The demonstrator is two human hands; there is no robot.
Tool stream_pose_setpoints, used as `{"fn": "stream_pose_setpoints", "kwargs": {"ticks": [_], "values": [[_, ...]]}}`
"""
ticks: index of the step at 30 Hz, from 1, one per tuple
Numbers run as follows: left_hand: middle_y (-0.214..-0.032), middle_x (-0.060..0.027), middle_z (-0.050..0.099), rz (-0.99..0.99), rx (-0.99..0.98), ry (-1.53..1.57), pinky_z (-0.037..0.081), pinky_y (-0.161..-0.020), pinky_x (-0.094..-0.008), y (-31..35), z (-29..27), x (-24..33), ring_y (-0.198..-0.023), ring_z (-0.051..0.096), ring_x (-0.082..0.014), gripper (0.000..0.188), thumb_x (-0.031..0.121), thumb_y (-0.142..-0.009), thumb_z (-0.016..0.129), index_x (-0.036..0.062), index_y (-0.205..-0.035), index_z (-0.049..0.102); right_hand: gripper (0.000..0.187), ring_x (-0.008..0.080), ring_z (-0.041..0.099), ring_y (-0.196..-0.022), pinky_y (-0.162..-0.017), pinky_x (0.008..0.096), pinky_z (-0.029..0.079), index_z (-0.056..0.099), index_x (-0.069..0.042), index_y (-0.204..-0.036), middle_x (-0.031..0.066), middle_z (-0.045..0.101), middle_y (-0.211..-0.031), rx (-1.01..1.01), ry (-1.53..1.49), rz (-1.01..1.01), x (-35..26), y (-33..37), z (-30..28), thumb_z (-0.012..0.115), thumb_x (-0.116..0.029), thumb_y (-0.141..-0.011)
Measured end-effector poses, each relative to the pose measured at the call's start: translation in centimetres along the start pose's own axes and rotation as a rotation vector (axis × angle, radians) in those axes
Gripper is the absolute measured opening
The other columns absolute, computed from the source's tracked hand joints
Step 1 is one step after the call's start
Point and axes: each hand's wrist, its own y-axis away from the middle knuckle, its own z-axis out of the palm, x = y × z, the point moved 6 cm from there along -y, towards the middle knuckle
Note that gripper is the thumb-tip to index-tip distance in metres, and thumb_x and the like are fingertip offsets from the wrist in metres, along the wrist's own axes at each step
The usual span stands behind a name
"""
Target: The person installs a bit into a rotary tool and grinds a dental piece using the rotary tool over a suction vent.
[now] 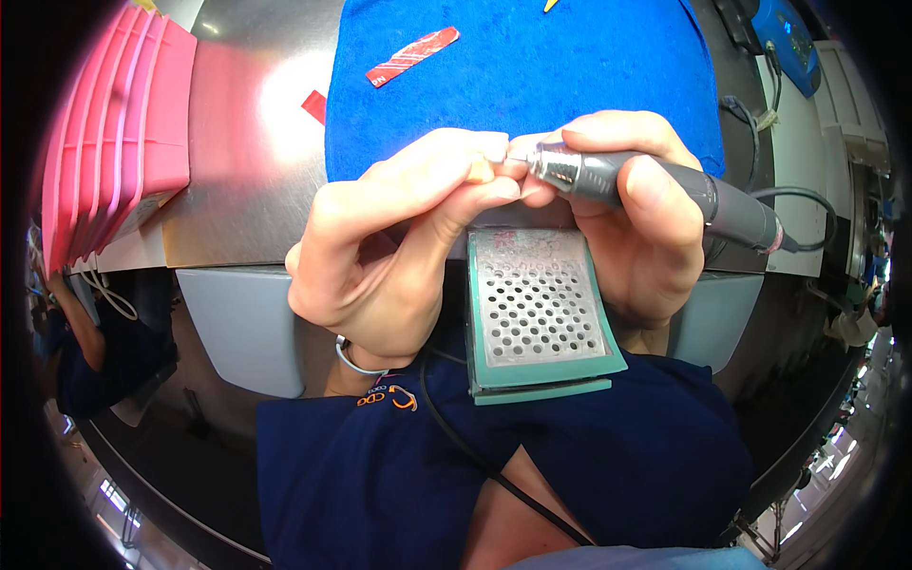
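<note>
My right hand [646,209] is wrapped round a dark grey rotary tool handpiece [665,182], its metal collar pointing left and its cord leaving at the right end. My left hand [399,228] is closed in a pinch right at the thin tip of the tool. Whatever those fingertips hold is too small and too covered to make out. The two hands meet fingertip to fingertip just over the near edge of a blue towel [513,76]. Below them, close to my body, is a perforated metal plate [537,304] in a green frame.
Red-and-white wrapper strip [413,57] lies on the towel, and a red scrap [314,106] by its left edge. Pink ribbed bins [119,142] stand at the left on the metal table [237,171]. A blue device [787,43] with cables sits at the far right. Another person [104,342] is at the left.
</note>
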Motion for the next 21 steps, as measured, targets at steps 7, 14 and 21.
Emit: {"fn": "stream_pose_setpoints", "kwargs": {"ticks": [7, 14, 21], "values": [[-0.087, -0.0249, 0.067, 0.008, 0.002, 0.023, 0.049, -0.054, -0.0213, -0.03, 0.07, -0.04, -0.071, 0.065, -0.0169, 0.024, -0.011, -0.080, 0.067, -0.0011, -0.097, 0.052, 0.036, 0.0343, 0.061, -0.093, -0.089, 0.0441, 0.048, 0.051, 0.011, -0.112, 0.0284, 0.062, -0.094, 0.077, 0.083, 0.028, -0.20, -0.01, 0.16, 0.046, -0.018, -0.091], [-0.088, -0.0250, 0.067, 0.008, 0.015, 0.051, 0.049, -0.055, -0.0215, 0.05, 0.03, -0.07, -0.071, 0.065, -0.0166, 0.024, -0.011, -0.080, 0.067, -0.0019, -0.095, 0.051, 0.036, 0.0314, 0.060, -0.091, -0.085, 0.0422, 0.048, 0.052, 0.011, -0.111, 0.0267, 0.062, -0.091, 0.079, 0.070, -0.005, 0.12, 0.00, 0.06, 0.046, -0.018, -0.091], [-0.086, -0.0246, 0.067, 0.017, 0.014, 0.067, 0.050, -0.056, -0.0225, 0.04, 0.13, -0.02, -0.070, 0.065, -0.0173, 0.024, -0.012, -0.079, 0.067, -0.0026, -0.093, 0.051, 0.035, 0.0297, 0.060, -0.088, -0.082, 0.0412, 0.048, 0.052, 0.010, -0.110, 0.0248, 0.061, -0.088, 0.127, 0.147, -0.003, -0.16, -0.05, -0.04, 0.046, -0.019, -0.091]]}}
